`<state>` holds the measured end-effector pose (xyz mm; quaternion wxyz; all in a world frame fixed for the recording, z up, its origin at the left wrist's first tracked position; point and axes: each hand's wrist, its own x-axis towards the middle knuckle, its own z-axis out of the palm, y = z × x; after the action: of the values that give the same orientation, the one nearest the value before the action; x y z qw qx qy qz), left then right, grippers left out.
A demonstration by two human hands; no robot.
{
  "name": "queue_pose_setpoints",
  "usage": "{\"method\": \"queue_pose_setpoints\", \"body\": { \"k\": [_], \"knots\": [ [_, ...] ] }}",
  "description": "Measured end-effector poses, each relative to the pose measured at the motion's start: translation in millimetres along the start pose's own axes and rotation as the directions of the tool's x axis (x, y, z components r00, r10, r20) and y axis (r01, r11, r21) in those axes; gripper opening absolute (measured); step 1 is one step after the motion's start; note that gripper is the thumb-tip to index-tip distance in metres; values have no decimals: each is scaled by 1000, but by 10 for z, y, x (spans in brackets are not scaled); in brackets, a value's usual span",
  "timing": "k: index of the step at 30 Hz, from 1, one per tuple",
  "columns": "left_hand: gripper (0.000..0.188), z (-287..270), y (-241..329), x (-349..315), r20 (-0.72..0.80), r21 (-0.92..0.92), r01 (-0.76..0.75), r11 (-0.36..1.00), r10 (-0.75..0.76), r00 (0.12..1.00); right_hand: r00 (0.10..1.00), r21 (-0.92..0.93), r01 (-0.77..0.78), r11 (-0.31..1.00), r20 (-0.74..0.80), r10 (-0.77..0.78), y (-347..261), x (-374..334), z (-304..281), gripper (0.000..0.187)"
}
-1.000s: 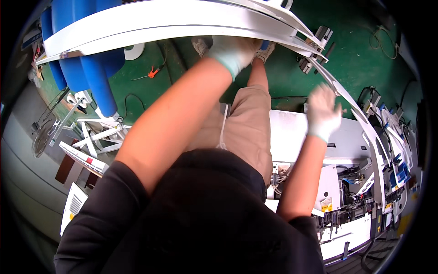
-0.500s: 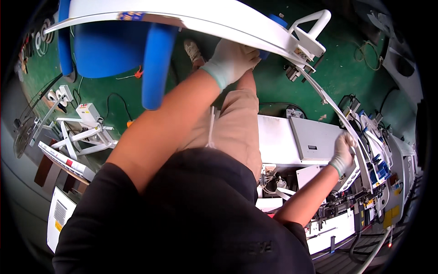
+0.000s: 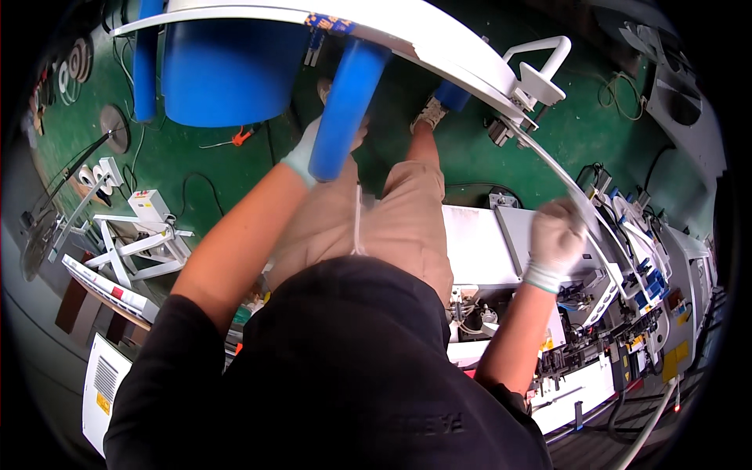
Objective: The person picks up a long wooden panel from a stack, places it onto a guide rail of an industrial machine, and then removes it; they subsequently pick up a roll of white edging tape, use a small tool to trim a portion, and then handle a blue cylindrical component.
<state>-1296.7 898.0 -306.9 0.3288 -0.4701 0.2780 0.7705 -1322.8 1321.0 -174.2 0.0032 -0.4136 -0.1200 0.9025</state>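
Note:
My left hand (image 3: 305, 149), in a white glove with a pale green cuff, is behind a blue cylinder (image 3: 348, 110) that hangs below a long white curved machine panel (image 3: 439, 48). The cylinder covers most of its fingers, so I cannot see whether they grip anything. On the right, my gloved right hand (image 3: 556, 239) is raised beside a narrow pale strip (image 3: 558, 174) that runs down from the panel. Motion smears its fingers, and contact with the strip cannot be made out.
A wide blue tub-like part (image 3: 235, 78) hangs under the panel at the left. A white looped handle (image 3: 558, 59) sticks up at its right end. To my right is a white machine bed (image 3: 478, 243) with mechanisms and cables. A white metal frame (image 3: 141, 247) stands on the green floor.
My left hand has drawn back left and down from the panel's underside to behind the blue cylinder. My right hand has moved left and up. The panel sits farther right in view.

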Motion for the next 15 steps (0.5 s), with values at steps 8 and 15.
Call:
{"method": "queue_pose_setpoints", "body": {
  "k": [8, 15],
  "knots": [
    [77, -643, -365, -529, -190, 292, 38, 956, 18, 982, 964, -121, -221, 968, -181, 197, 2383, 940, -401, 34],
    [71, -904, -248, -810, -201, 549, 174, 817, -73, 977, 993, -205, -104, 973, -79, 89, 3370, 1894, -468, 33]
  ]
}}
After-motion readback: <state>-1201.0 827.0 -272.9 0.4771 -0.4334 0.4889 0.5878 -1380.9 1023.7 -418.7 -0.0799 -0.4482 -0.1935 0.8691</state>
